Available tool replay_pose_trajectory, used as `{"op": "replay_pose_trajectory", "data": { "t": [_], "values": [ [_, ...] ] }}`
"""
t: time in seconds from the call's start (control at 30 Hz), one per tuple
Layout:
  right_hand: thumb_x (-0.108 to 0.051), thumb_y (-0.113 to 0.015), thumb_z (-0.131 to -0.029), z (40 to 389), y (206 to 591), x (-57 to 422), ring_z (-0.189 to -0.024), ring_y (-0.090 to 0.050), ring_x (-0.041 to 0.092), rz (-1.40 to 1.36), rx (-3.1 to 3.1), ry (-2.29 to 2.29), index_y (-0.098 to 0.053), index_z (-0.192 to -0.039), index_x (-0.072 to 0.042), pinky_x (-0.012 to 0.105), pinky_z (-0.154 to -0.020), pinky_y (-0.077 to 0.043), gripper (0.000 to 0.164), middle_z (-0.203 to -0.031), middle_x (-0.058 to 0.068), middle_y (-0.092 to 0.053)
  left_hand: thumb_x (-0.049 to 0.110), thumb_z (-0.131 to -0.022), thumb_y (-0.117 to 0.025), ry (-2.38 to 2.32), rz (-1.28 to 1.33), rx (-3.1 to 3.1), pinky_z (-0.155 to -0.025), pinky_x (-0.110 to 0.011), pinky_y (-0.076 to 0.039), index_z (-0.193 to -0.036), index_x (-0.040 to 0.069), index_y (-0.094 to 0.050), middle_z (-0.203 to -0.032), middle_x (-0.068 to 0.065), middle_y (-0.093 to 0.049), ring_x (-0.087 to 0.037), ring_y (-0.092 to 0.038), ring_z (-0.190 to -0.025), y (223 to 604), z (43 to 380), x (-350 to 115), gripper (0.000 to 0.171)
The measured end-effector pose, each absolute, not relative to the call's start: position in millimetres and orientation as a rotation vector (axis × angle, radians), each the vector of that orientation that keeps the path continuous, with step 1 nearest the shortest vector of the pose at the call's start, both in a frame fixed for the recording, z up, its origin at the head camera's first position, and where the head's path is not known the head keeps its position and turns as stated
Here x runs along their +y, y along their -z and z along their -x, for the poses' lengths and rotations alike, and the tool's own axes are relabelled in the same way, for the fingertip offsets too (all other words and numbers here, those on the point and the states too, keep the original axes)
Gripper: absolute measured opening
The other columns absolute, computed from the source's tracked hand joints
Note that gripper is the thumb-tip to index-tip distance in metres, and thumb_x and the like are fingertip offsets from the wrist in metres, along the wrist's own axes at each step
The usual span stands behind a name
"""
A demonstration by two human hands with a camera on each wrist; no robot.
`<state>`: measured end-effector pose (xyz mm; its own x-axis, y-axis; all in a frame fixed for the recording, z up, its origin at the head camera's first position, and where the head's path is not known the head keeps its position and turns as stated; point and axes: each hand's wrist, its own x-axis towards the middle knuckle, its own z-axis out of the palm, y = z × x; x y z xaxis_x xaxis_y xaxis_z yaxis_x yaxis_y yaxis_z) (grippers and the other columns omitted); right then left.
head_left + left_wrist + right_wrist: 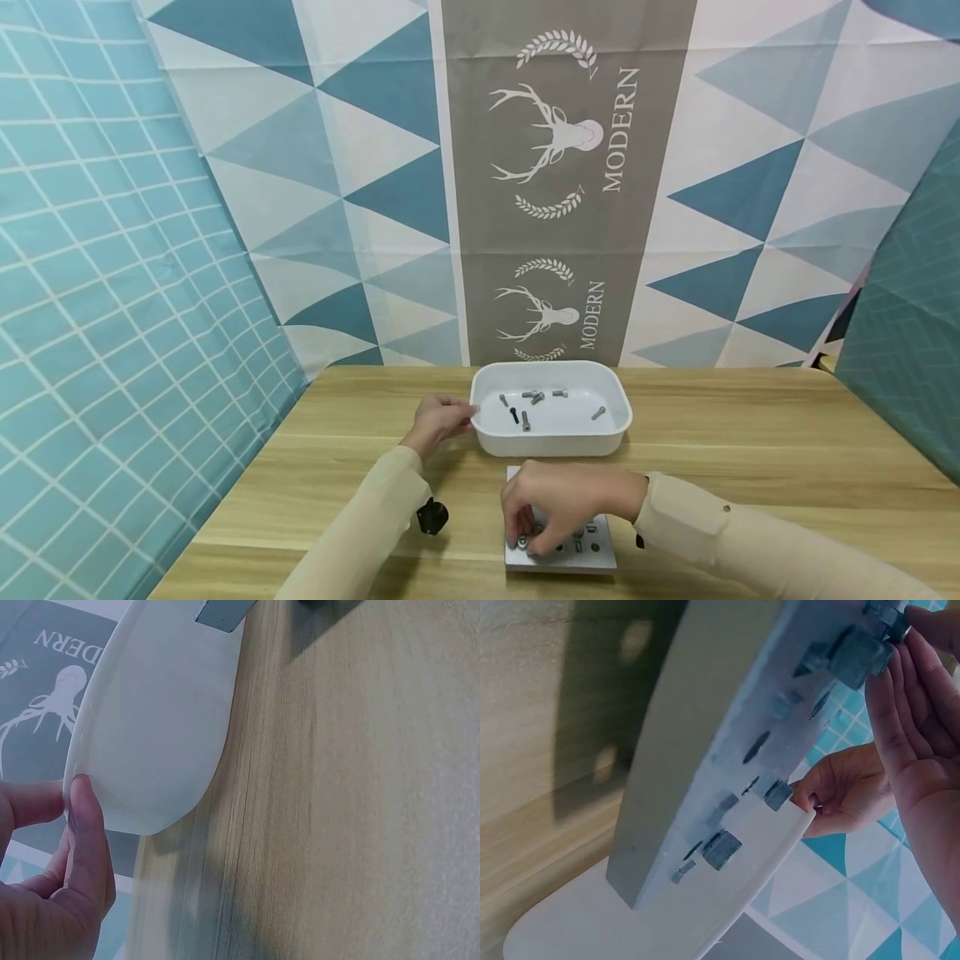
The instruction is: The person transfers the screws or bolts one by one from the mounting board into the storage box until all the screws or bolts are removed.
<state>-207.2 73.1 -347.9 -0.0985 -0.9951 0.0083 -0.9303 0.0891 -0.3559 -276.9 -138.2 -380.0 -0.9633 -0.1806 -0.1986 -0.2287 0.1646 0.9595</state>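
My left hand (438, 421) pinches the left rim of a white plastic tray (551, 446), thumb and fingers on either side of its wall in the left wrist view (150, 720). Several socket head screws lie in the tray, among them a black one (514, 414). Nearer to me is a flat metal plate (562, 563) with holes, partly hidden under my right hand (555, 496). That hand pinches a small socket head screw (897, 628) at the plate's near left corner. In the right wrist view other screws (721, 850) stand up from the plate.
Everything rests on a wood-grain table (697, 467). A patterned curtain (390, 208) hangs behind it, and a blue checked one (112, 275) runs down the left side. A black wrist device (432, 517) is at my left sleeve.
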Motion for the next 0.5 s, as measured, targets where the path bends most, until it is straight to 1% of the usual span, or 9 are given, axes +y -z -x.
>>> {"op": "replay_pose_trajectory", "data": {
  "t": [0.27,0.5],
  "values": [
    [-0.004,-0.075,-0.078,207.7,350.9,73.5,-0.072,-0.056,-0.01,1.932,2.142,0.428,-0.075,-0.088,-0.011,-0.002,-0.067,-0.047,0.012,-0.083,-0.003,-0.071,0.008,-0.087,-0.072,-1.95,0.421,2.372,-0.062,-0.018,-0.06,-0.105,-0.008,-0.067,-0.085,-0.01,-0.066,-0.007,-0.062,-0.059,379.0,277.6,-138.5,0.024],
    [-0.002,-0.074,-0.078,210.4,356.3,75.3,-0.072,-0.055,-0.01,1.905,2.106,0.527,-0.074,-0.088,-0.01,0.003,-0.067,-0.052,0.013,-0.082,-0.002,-0.071,0.007,-0.087,-0.072,-1.951,0.415,2.362,-0.067,-0.022,-0.061,-0.106,-0.009,-0.066,-0.084,-0.009,-0.065,-0.009,-0.064,-0.062,380.4,277.5,-138.9,0.026]
  ]
}}
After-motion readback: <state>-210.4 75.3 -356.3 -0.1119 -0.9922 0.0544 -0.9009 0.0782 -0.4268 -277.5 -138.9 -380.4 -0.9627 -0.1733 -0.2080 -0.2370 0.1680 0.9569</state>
